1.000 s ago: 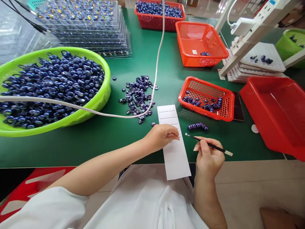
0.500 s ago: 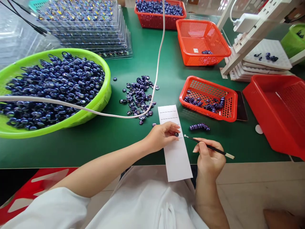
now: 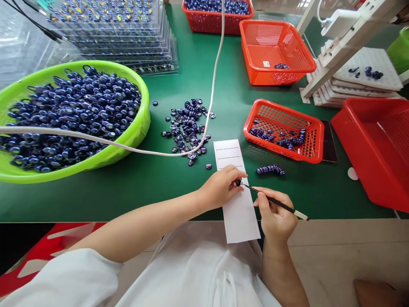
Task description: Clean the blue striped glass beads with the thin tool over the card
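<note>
Between its thumb and fingers, my left hand [image 3: 220, 186] pinches a small dark glossy oval piece [image 3: 238, 182] over a white paper strip [image 3: 241, 219] marked with lines. My right hand [image 3: 277, 215] grips a thin black pen-like tool [image 3: 281, 204] with a pale rear end. The tool's tip reaches the piece; whether it touches cannot be made out. A curved row of similar purple-blue pieces [image 3: 271, 169] lies beyond my right hand. Past the strip, to the left, is a loose heap of these pieces [image 3: 188, 123].
A green basket [image 3: 146, 115] heaped with looped dark pieces stands left, before stacked clear trays [image 3: 172, 47]. A white cable [image 3: 214, 68] crosses the table. Red baskets stand at right: a small one [image 3: 315, 158], a larger one [image 3: 265, 76] and a deep bin [image 3: 367, 170].
My right hand has moved left, bringing the tool's tip from beside the strip to the piece in my left hand. The view has shifted slightly.
</note>
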Motion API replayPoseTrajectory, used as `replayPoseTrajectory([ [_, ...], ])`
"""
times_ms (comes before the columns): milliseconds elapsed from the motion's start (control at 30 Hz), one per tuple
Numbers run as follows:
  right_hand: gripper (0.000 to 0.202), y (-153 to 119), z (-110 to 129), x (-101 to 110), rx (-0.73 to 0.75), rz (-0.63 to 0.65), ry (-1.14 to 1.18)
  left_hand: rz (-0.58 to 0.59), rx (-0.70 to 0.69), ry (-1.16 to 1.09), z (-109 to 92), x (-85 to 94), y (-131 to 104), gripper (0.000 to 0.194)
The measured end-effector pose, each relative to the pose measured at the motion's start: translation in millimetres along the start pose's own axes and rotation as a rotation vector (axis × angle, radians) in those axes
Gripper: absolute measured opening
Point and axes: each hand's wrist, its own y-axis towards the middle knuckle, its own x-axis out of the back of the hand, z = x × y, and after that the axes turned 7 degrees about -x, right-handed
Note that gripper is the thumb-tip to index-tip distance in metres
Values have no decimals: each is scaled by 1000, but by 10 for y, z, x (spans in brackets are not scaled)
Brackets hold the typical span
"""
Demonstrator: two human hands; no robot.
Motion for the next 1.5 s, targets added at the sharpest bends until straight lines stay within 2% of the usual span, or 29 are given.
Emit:
replayPoseTrajectory([
  [333, 13, -23, -74, 43, 56, 25, -174, 9, 9, 23, -12, -28, -6, 31],
  [533, 15, -14, -134, 64, 160, 29, -245, 18, 32, 25, -3, -41, -4, 34],
  [667, 13, -11, -144, 74, 173, 37, -285, 12, 19, 20, 0, -44, -3, 35],
  [1100, 16, -18, -143, 65, 187, 27, -305, 13, 13, 39, -5, -41, 2, 32],
  [1500, 18, 9, -118, 44, 273, 34, -332, -17, -23, 52, -3, -23, -7, 28],
])
